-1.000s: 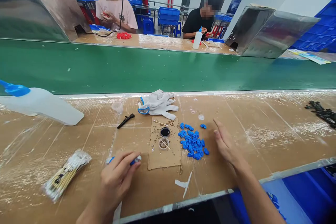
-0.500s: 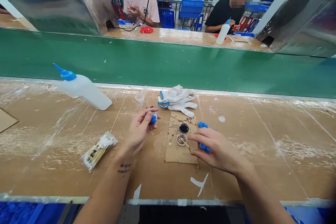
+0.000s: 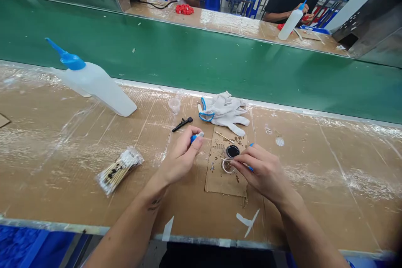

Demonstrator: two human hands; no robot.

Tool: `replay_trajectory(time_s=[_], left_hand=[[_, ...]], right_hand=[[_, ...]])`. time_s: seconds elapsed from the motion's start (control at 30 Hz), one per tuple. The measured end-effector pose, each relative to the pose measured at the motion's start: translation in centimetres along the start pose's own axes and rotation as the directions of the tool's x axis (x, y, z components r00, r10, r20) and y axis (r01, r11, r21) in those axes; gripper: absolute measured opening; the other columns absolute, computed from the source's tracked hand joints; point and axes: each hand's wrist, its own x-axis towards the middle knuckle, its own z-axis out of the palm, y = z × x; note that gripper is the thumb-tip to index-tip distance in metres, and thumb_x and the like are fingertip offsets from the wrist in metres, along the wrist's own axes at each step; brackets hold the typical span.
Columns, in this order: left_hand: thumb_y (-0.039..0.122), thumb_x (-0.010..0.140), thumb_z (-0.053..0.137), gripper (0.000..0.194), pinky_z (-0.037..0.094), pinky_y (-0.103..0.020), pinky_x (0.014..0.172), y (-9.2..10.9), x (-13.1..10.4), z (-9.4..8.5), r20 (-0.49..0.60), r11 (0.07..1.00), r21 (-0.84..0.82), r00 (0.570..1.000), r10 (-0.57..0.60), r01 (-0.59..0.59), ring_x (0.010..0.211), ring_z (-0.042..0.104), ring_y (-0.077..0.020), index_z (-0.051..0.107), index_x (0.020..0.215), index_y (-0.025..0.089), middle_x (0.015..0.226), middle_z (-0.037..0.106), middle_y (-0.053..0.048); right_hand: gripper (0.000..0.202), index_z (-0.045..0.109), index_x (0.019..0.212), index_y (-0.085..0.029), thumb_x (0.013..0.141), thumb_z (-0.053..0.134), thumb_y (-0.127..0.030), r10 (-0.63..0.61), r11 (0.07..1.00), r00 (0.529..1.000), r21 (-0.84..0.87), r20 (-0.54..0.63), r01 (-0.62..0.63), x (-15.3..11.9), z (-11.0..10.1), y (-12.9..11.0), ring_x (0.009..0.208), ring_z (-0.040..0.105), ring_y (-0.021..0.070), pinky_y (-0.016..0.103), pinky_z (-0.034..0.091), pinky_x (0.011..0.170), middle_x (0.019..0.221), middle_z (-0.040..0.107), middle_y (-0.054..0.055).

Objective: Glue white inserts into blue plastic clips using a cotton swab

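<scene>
One small blue piece (image 3: 193, 138) is in the left hand (image 3: 178, 159), fingers pinched. Right of them, at a clear cup (image 3: 226, 168), the right hand (image 3: 266, 171) pinches a thin stick (image 3: 229, 159). Looks like dipping; the next move needs steady fingers.

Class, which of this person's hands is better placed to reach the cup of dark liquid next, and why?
Probably the right hand: it is close beside the cup of dark liquid and seems to pinch a thin stick. The left hand is farther away, holding a blue piece.
</scene>
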Motion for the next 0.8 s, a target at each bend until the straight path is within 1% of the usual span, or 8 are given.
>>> replay_trajectory(time_s=[0.1, 0.23, 0.3, 0.4, 0.5, 0.63, 0.73, 0.8], left_hand=[[0.043, 0.107, 0.042, 0.023, 0.039, -0.031, 0.067, 0.3, -0.5, -0.2, 0.045, 0.998, 0.059, 0.999, -0.003, 0.0, 0.069, 0.044, -0.0156, 0.053, 0.11, 0.023, 0.077, 0.045, 0.003], [0.036, 0.102, 0.052, 0.024, 0.043, -0.032, 0.07, 0.6, -0.9, -0.1, 0.027, 0.973, 0.219, 0.998, 0.061, -0.066, 0.073, 0.052, -0.0166, 0.051, 0.123, 0.023, 0.087, 0.057, 0.0], [0.034, 0.1, 0.057, 0.022, 0.045, -0.031, 0.069, 0.7, -0.8, 0.1, 0.036, 0.96, 0.255, 0.993, 0.115, -0.12, 0.075, 0.056, -0.0165, 0.053, 0.118, 0.022, 0.089, 0.06, -0.001], [0.031, 0.097, 0.064, 0.015, 0.049, -0.031, 0.074, 0.6, -0.5, 0.1, 0.055, 0.949, 0.245, 0.98, 0.192, -0.199, 0.081, 0.062, -0.0172, 0.06, 0.108, 0.022, 0.092, 0.065, -0.002], [0.026, 0.094, 0.069, 0.018, 0.052, -0.032, 0.08, 0.8, -0.3, 0.2, 0.032, 0.948, 0.217, 0.972, 0.231, -0.233, 0.085, 0.067, -0.0177, 0.067, 0.11, 0.021, 0.097, 0.071, -0.003], [0.028, 0.095, 0.068, 0.024, 0.056, -0.032, 0.079, 1.0, -0.5, 0.4, 0.041, 0.957, 0.211, 0.98, 0.197, -0.201, 0.084, 0.071, -0.0185, 0.069, 0.118, 0.02, 0.097, 0.075, -0.005], [0.033, 0.097, 0.066, 0.025, 0.058, -0.034, 0.081, 1.0, -0.6, 0.7, 0.068, 0.955, 0.223, 0.98, 0.185, -0.195, 0.087, 0.073, -0.0205, 0.072, 0.117, 0.019, 0.099, 0.078, -0.007], [0.033, 0.098, 0.065, 0.027, 0.06, -0.035, 0.085, 0.9, -0.6, 0.8, 0.04, 0.966, 0.175, 0.982, 0.186, -0.19, 0.094, 0.075, -0.0217, 0.072, 0.119, 0.018, 0.105, 0.079, -0.009]], right_hand=[[0.02, 0.071, 0.085, -0.017, 0.103, 0.063, -0.021, -0.009, 0.996, 1.0, 0.089, 0.016, 0.007, 0.0, 0.2, -0.1, 0.07, 0.056, 0.0171, 0.031, 0.041, 0.063, 0.076, 0.066, 0.003], [0.019, 0.07, 0.083, -0.018, 0.101, 0.063, -0.019, 0.013, 0.993, 1.0, 0.121, -0.004, -0.012, 0.0, 0.4, 0.1, 0.069, 0.058, 0.0167, 0.031, 0.042, 0.062, 0.075, 0.066, 0.003], [0.018, 0.07, 0.084, -0.019, 0.101, 0.063, -0.019, 0.012, 0.993, 1.0, 0.12, -0.007, -0.011, 0.1, 0.5, 0.1, 0.068, 0.059, 0.0165, 0.031, 0.043, 0.061, 0.074, 0.067, 0.003], [0.018, 0.069, 0.082, -0.021, 0.099, 0.064, -0.018, 0.02, 0.98, 1.0, 0.196, 0.001, -0.02, 0.1, 0.4, 0.2, 0.067, 0.06, 0.016, 0.03, 0.044, 0.06, 0.074, 0.068, 0.002], [0.016, 0.068, 0.079, -0.021, 0.094, 0.068, -0.015, 0.134, 0.952, 0.987, 0.29, -0.089, -0.103, -0.2, -0.2, 0.3, 0.065, 0.06, 0.0139, 0.029, 0.046, 0.059, 0.071, 0.066, -0.001], [0.018, 0.067, 0.076, -0.022, 0.09, 0.071, -0.012, 0.315, 0.884, 0.925, 0.42, -0.214, -0.204, -0.7, -1.3, 0.5, 0.061, 0.057, 0.0113, 0.026, 0.044, 0.056, 0.069, 0.065, -0.003], [0.018, 0.068, 0.075, -0.022, 0.089, 0.073, -0.012, 0.366, 0.853, 0.894, 0.478, -0.259, -0.211, -0.9, -1.6, 0.5, 0.059, 0.055, 0.0111, 0.027, 0.041, 0.054, 0.068, 0.064, -0.003], [0.018, 0.067, 0.074, -0.022, 0.088, 0.073, -0.013, 0.374, 0.84, 0.89, 0.503, -0.26, -0.206, -0.9, -1.5, 0.5, 0.057, 0.053, 0.0112, 0.027, 0.04, 0.053, 0.067, 0.063, -0.003]])
